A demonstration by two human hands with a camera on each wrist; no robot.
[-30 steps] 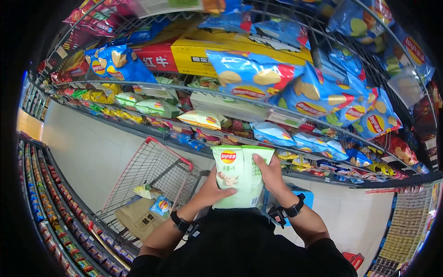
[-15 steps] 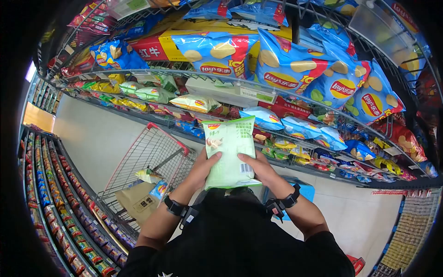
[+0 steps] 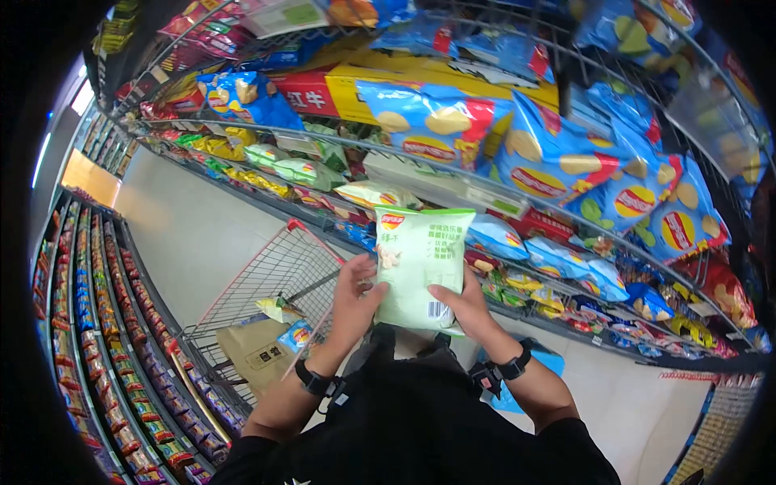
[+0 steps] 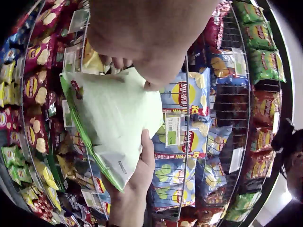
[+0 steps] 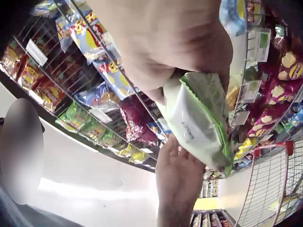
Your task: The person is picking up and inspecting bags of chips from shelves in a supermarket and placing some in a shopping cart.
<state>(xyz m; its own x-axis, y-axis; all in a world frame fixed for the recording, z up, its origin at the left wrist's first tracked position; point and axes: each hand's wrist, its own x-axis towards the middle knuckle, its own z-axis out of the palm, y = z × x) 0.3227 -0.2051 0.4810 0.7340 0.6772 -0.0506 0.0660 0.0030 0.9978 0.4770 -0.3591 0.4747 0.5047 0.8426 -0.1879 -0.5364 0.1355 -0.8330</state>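
Observation:
A pale green Lay's potato chip bag [image 3: 422,263] is held upright in front of the torso, its lettering and barcode facing up at the head camera. My right hand [image 3: 470,309] grips its lower right side, thumb over the front near the barcode and fingers behind. At the left edge is my left hand [image 3: 356,301], its thumb tip beside the bag and its fingers loosely spread to the left. In the right wrist view the left hand [image 5: 180,172] shows its palm, with relaxed fingers by the bag's side.
Shelves ahead carry blue Lay's bags [image 3: 541,166] behind wire rails. To the left stands a shopping cart [image 3: 293,224] with a brown paper bag [image 3: 252,352] and small chip bags inside. A blue stool-like object [image 3: 533,380] is at lower right; another packed shelf [image 3: 121,364] runs along the left.
My right hand has gone from the bag's upper right corner to its lower right side. My left hand's grip on the left edge has loosened, and its fingers now show outside the bag.

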